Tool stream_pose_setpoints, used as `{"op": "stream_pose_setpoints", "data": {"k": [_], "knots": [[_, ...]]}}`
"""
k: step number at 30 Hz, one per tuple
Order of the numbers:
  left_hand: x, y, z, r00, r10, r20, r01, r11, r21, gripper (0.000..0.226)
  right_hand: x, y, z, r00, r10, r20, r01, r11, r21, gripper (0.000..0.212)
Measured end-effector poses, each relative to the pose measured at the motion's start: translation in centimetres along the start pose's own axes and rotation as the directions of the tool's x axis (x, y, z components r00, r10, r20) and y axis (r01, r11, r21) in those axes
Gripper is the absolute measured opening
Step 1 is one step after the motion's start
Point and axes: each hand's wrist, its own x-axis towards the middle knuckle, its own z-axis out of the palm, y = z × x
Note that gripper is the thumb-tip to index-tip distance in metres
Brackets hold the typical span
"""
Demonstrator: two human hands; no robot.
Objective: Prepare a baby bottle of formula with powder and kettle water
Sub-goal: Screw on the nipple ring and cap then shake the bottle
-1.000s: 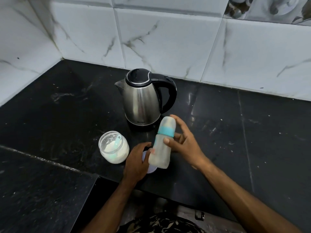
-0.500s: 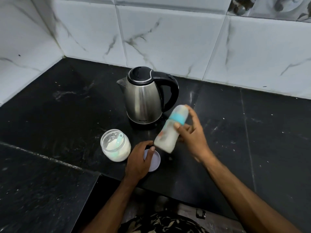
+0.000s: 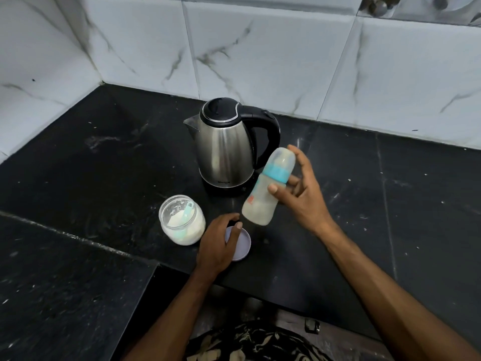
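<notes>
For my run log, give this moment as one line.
right hand: holds capped translucent baby bottle tilted, off counter | left hand: on round lilac lid | glass powder jar: open

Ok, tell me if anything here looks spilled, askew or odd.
Nothing spilled. The baby bottle is tilted in the right hand, capped. The powder jar stands open with its scoop inside; the left hand rests on its lid on the counter.
</notes>
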Motion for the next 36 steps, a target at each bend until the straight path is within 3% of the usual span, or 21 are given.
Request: {"op": "stream_pose_setpoints", "data": {"k": [12,14,17,19,21,24,25,27,29,31,32,35,36], "knots": [[0.0,-0.1,0.0,0.999,-0.034,0.008,0.034,0.999,0.014,0.043,0.8,-0.9,-0.6,0.999,-0.028,-0.019,0.028,1.0,-0.006,0.079],[0.0,-0.2,0.1,1.0,-0.027,0.003,0.027,1.0,-0.003,0.043,1.4,-1.1,-1.1,0.994,-0.028,-0.104,0.036,0.997,0.069,0.077],[-0.1,-0.2,0.1,1.0,-0.028,-0.006,0.028,1.0,-0.009,0.042,2.3,-1.0,-1.3,0.95,0.011,-0.312,0.096,0.94,0.327,0.067],[-0.1,-0.2,0.1,1.0,-0.026,-0.003,0.026,1.0,-0.01,0.043,2.0,-0.1,-0.8,0.932,0.067,-0.355,0.088,0.911,0.404,0.068],[0.0,-0.4,0.1,1.0,-0.018,0.0,0.018,1.0,-0.005,0.042,0.5,1.1,-0.1,0.968,0.112,-0.224,-0.036,0.947,0.32,0.076],[0.0,-0.8,0.2,1.0,-0.008,0.01,0.008,1.0,-0.015,0.044,-1.4,1.9,0.2,0.98,0.159,0.119,-0.162,0.987,0.017,0.079],[0.0,-0.7,0.2,1.0,-0.011,0.009,0.011,1.0,-0.017,0.044,-1.3,1.7,-0.1,0.981,0.151,0.118,-0.153,0.988,0.008,0.077],[0.0,-0.5,0.2,1.0,-0.015,-0.003,0.015,1.0,-0.014,0.042,-0.3,1.1,-0.6,0.991,0.115,-0.066,-0.106,0.986,0.128,0.076],[0.0,-0.1,0.2,1.0,-0.018,-0.012,0.018,1.0,-0.01,0.04,1.0,0.8,-1.2,0.95,0.12,-0.29,-0.027,0.951,0.307,0.075],[0.0,-0.1,0.2,1.0,-0.023,-0.004,0.023,1.0,-0.005,0.04,1.2,1.2,-1.2,0.925,0.145,-0.35,-0.009,0.932,0.361,0.071],[0.0,-0.2,0.2,1.0,-0.021,-0.003,0.021,1.0,-0.003,0.041,0.7,1.5,-1.0,0.941,0.152,-0.303,-0.05,0.946,0.319,0.07],[0.0,-0.6,0.2,1.0,-0.014,0.01,0.014,1.0,0.001,0.044,-1.4,1.9,0.0,0.981,0.196,0.018,-0.196,0.98,0.033,0.078],[0.0,-0.5,0.2,1.0,-0.018,0.013,0.018,1.0,0.0,0.044,-1.5,2.0,0.0,0.979,0.195,0.053,-0.195,0.981,-0.006,0.078]]}}
